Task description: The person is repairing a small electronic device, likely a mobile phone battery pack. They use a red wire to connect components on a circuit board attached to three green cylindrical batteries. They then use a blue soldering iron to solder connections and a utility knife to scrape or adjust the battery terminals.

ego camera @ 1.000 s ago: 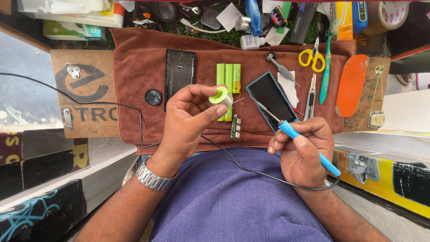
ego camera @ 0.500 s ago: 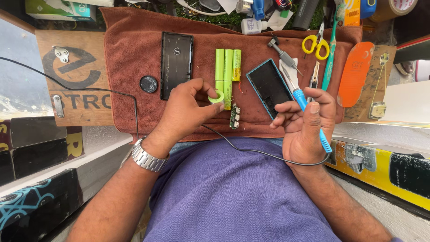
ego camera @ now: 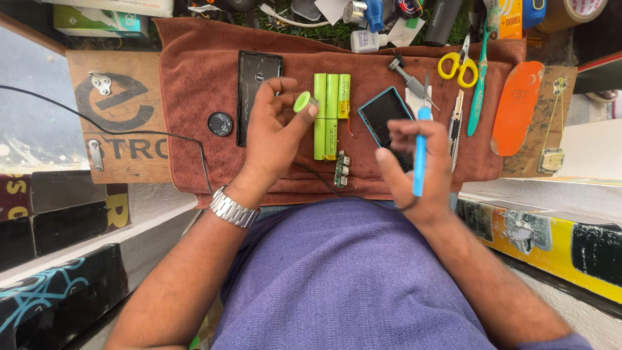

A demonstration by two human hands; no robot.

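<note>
Surface: a brown towel [ego camera: 194, 78] spread over your bench holds the work, with clutter along its far edge.
Left hand: your left hand [ego camera: 275, 133] is curled, pinching a small green spool [ego camera: 302, 102] between thumb and fingertips, lifted above the towel.
Right hand: your right hand [ego camera: 414, 165] is closed around a blue-handled soldering iron [ego camera: 421, 146], tip pointing away from you.
Work piece: three green cells [ego camera: 330, 113] lie side by side between your hands, a small circuit board [ego camera: 341, 170] just below them.
Doing it well: I'd judge you should keep the iron tip off the towel and steady both wrists before bringing spool and tip together.
Signs: a wooden board [ego camera: 116, 116] at the left carries large black letters.
Packages: an orange oval card [ego camera: 516, 107] lies at the right; a yellow and black box [ego camera: 551, 236] sits below it.
</note>
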